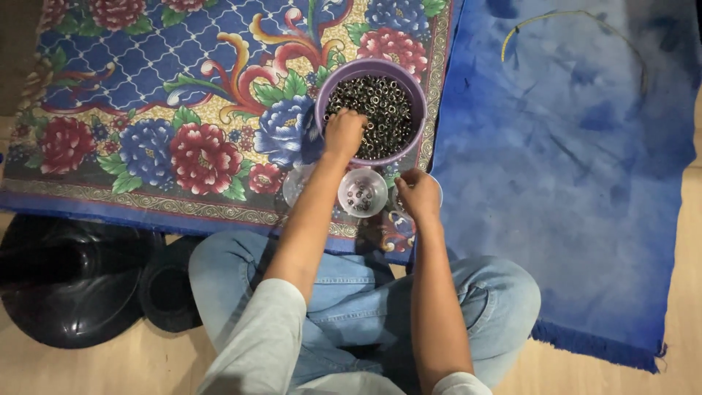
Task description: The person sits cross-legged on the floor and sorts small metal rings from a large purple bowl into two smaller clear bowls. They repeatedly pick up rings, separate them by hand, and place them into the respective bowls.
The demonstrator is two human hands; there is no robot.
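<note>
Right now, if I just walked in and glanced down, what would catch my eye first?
Probably the purple bucket heaped with small metal rings, standing on the flowered rug, with the left hand dipped into it. Just below, the right hand rests by a clear cup holding a few rings. A plain blue cloth lies to the right.

Purple bucket (371,73) brimful of small metal rings (380,110), upright on rug.
</note>
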